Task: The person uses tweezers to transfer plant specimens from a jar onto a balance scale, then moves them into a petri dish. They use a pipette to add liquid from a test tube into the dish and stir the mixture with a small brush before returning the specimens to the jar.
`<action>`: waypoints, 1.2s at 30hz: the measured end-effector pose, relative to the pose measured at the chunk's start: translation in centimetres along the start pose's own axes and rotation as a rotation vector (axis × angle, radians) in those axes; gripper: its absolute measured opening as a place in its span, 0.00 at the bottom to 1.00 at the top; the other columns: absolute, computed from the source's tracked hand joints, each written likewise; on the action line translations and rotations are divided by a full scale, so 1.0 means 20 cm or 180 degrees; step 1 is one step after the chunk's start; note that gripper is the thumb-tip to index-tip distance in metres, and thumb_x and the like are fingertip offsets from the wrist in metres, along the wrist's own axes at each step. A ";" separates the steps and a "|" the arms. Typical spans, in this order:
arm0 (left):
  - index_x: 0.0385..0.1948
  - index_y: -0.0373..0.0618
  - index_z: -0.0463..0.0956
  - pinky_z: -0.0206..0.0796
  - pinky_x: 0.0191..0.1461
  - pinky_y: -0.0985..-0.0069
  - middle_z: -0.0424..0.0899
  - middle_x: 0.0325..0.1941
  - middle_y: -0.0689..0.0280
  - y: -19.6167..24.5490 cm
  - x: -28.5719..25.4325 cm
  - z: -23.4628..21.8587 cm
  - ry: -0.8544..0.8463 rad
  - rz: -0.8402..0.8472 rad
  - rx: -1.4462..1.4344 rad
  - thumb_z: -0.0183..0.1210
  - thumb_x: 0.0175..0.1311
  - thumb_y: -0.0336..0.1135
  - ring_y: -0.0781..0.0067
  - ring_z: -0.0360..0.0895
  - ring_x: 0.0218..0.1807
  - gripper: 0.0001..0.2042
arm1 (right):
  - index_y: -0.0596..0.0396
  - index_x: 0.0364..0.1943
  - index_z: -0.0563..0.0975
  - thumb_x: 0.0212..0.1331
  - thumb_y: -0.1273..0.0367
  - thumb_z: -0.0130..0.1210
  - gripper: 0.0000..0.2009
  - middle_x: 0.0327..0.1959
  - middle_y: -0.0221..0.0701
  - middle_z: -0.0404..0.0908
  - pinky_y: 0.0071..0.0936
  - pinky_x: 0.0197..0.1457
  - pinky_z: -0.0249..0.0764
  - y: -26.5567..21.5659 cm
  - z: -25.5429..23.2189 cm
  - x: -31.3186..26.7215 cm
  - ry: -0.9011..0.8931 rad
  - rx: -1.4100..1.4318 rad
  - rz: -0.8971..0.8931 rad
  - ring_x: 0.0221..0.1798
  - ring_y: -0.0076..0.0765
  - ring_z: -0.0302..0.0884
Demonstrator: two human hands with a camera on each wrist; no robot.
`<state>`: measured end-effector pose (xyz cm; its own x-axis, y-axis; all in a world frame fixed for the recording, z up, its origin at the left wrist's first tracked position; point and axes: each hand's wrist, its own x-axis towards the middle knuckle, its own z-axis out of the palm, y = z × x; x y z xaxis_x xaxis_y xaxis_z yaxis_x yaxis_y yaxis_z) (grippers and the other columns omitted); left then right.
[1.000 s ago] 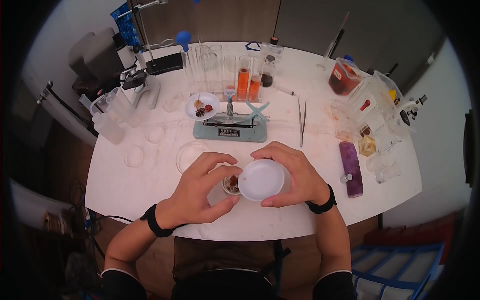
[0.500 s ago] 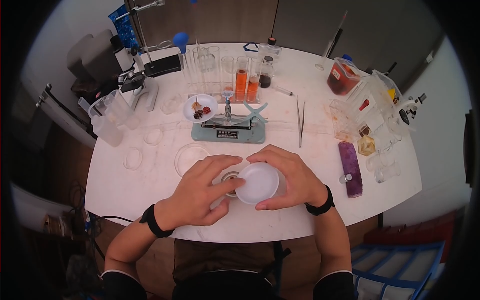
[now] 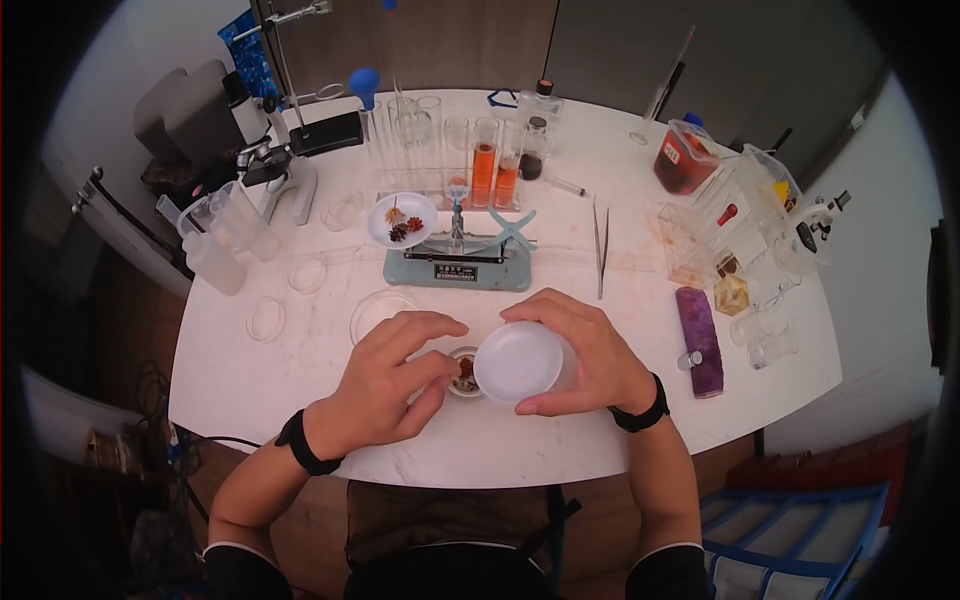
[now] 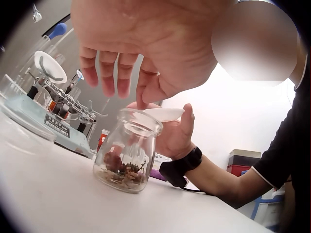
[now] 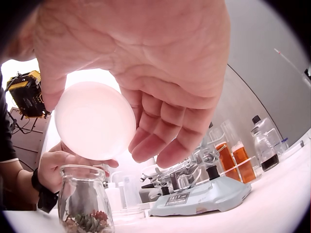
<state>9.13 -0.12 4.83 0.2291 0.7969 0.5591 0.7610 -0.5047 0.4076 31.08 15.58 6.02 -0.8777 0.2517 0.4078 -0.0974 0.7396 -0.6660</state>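
Note:
A white round dish (image 3: 519, 362) is gripped between the thumb and fingers of the right hand (image 3: 590, 362), tilted beside a small glass jar (image 3: 466, 384). Seen from the left wrist, the jar (image 4: 127, 150) stands upright on the table, dried plant pieces (image 4: 124, 172) at its bottom; the dish (image 4: 166, 114) is at its rim. The left hand (image 3: 380, 385) hovers by the jar with relaxed, bent fingers and holds nothing. In the right wrist view the jar (image 5: 85, 199) stands below the dish (image 5: 95, 121), with reddish and green pieces inside.
Behind the hands stands a teal balance (image 3: 458, 268), its left pan dish (image 3: 402, 221) bearing dried pieces. Beyond are tubes of orange liquid (image 3: 483, 165). Tweezers (image 3: 602, 248) and a purple block (image 3: 699, 340) lie to the right, petri dishes (image 3: 266, 320) to the left.
The left hand's index finger, which reached to the white dish, has drawn back left. The dish has shifted slightly and the right hand still grips it.

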 end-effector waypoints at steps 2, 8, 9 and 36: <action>0.31 0.43 0.78 0.70 0.51 0.64 0.78 0.52 0.54 -0.01 -0.01 0.00 0.0018 -0.0081 -0.0040 0.60 0.46 0.24 0.52 0.76 0.50 0.08 | 0.60 0.51 0.75 0.36 0.56 0.76 0.36 0.43 0.41 0.78 0.33 0.49 0.74 0.00 0.00 0.00 0.0054 -0.0022 0.0013 0.46 0.47 0.78; 0.40 0.39 0.77 0.70 0.51 0.64 0.78 0.51 0.53 0.02 0.00 0.00 -0.0011 -0.0352 -0.0195 0.64 0.47 0.31 0.51 0.76 0.49 0.16 | 0.60 0.51 0.75 0.38 0.57 0.75 0.34 0.44 0.41 0.78 0.33 0.50 0.74 0.02 0.01 0.00 0.0329 -0.0205 0.0114 0.46 0.46 0.78; 0.42 0.39 0.76 0.70 0.51 0.65 0.78 0.51 0.53 0.02 0.01 0.00 -0.0024 -0.0392 -0.0201 0.65 0.47 0.32 0.51 0.76 0.49 0.18 | 0.60 0.51 0.75 0.38 0.57 0.75 0.34 0.45 0.41 0.78 0.33 0.50 0.74 0.03 0.00 0.00 0.0390 -0.0227 0.0126 0.47 0.46 0.78; 0.41 0.42 0.75 0.69 0.49 0.65 0.80 0.44 0.61 0.00 0.00 0.04 -0.0464 -0.0521 0.0045 0.73 0.46 0.44 0.56 0.77 0.46 0.24 | 0.64 0.54 0.72 0.45 0.54 0.69 0.34 0.49 0.44 0.76 0.39 0.55 0.71 0.10 0.07 -0.03 -0.0322 -0.1272 0.0864 0.53 0.51 0.72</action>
<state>9.59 0.22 4.24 0.1864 0.9079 0.3755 0.8035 -0.3608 0.4735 30.79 15.98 3.58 -0.8896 0.4211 0.1768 0.3112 0.8423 -0.4401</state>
